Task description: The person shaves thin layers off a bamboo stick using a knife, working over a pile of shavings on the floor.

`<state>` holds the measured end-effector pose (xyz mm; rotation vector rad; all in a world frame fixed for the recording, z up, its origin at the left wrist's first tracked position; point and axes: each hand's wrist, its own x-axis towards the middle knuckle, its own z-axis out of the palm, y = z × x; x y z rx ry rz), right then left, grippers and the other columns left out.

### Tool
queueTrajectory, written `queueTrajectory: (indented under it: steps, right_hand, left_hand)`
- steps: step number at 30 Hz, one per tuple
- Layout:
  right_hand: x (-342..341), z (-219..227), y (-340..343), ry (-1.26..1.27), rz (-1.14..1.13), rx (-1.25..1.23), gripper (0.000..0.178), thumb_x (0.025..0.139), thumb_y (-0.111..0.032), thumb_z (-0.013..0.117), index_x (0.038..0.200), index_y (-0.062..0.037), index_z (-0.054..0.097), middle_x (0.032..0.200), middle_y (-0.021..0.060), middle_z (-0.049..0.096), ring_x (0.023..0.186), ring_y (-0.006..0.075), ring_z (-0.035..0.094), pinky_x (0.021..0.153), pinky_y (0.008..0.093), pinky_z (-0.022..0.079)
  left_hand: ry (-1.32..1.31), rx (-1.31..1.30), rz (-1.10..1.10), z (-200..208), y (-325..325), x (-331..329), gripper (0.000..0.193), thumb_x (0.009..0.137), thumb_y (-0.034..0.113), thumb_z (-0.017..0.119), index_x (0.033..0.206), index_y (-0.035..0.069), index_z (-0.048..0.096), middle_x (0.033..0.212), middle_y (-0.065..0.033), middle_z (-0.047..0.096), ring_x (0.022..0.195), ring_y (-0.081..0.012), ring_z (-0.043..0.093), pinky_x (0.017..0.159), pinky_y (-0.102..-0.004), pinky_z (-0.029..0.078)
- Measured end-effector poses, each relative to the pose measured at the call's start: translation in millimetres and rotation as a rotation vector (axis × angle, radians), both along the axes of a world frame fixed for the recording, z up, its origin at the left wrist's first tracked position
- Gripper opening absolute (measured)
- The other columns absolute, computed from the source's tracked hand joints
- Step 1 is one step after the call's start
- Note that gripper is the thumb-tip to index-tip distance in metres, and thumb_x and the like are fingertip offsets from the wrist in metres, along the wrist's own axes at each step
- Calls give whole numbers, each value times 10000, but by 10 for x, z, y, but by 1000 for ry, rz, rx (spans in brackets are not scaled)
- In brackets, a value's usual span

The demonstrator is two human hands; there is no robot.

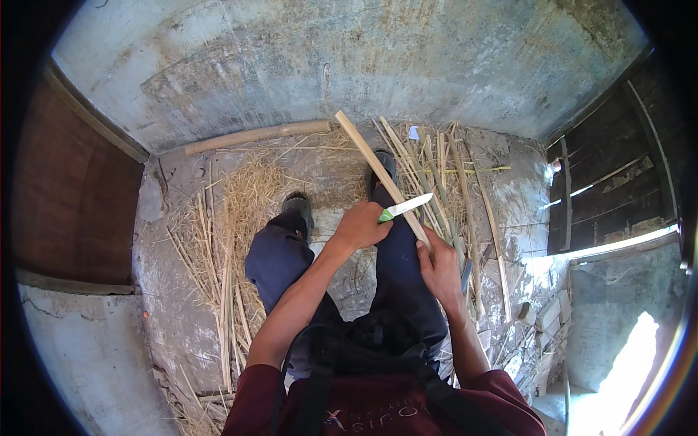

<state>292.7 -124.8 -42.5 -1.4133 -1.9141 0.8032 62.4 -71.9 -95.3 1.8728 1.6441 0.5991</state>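
Observation:
My left hand (361,227) is closed round the green handle of a knife (407,208). Its pale blade points right and lies across a long, flat bamboo strip (374,160). With my right hand (440,265) I grip the near end of this strip, thumb on top. The strip slants away to the left over my right leg, and its far end reaches toward the back wall. Blade and strip overlap in the picture; whether the edge bites into the strip I cannot tell.
Split bamboo strips (436,167) lie on the floor to the right of my legs. A heap of straw-like shavings (247,189) and more strips spread on the left. One thick bamboo pole (258,136) rests along the back wall (349,65). Broken blocks (552,320) sit at the right.

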Motion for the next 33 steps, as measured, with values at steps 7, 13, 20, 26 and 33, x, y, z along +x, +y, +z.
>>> queueTrajectory:
  steps: [7, 13, 20, 26, 33]
  right_hand:
    - [-16, 15, 52, -22, -45, -45, 322, 1036, -90, 645, 1327, 45, 682, 1133, 321, 740, 1030, 498, 734, 888, 512, 582]
    - [16, -40, 104, -50, -36, 41, 321, 1025, -93, 654, 1302, 68, 682, 1105, 331, 736, 1008, 517, 725, 892, 538, 570]
    - [20, -17, 138, -62, -72, 63, 310, 1020, -86, 655, 1298, 47, 688, 1081, 324, 735, 997, 524, 715, 871, 544, 566]
    - [-45, -9, 193, -89, -70, 89, 283, 1019, -80, 659, 1281, 17, 704, 971, 302, 735, 861, 495, 728, 776, 528, 565]
    - [-53, -12, 196, 39, -79, -52, 268, 1023, -72, 659, 1260, 42, 706, 923, 309, 731, 856, 496, 737, 710, 475, 567]
  left_hand:
    - [37, -17, 20, 46, 11, 46, 397, 918, 360, 735, 919, -37, 755, 958, -318, 708, 972, -508, 676, 915, -588, 528]
    - [51, 28, 31, -33, 83, 74, 384, 945, 369, 733, 887, -8, 780, 889, -297, 724, 911, -496, 706, 864, -584, 555]
    - [45, 90, 16, -97, 178, 165, 364, 943, 340, 743, 839, -7, 785, 824, -300, 720, 833, -507, 713, 811, -579, 576]
    - [57, 114, 30, -150, 194, 224, 346, 941, 313, 729, 825, -8, 786, 792, -301, 714, 815, -503, 723, 794, -579, 590]
    - [101, 115, 45, -228, 211, 239, 367, 938, 301, 712, 828, -42, 779, 814, -314, 723, 789, -507, 734, 774, -581, 605]
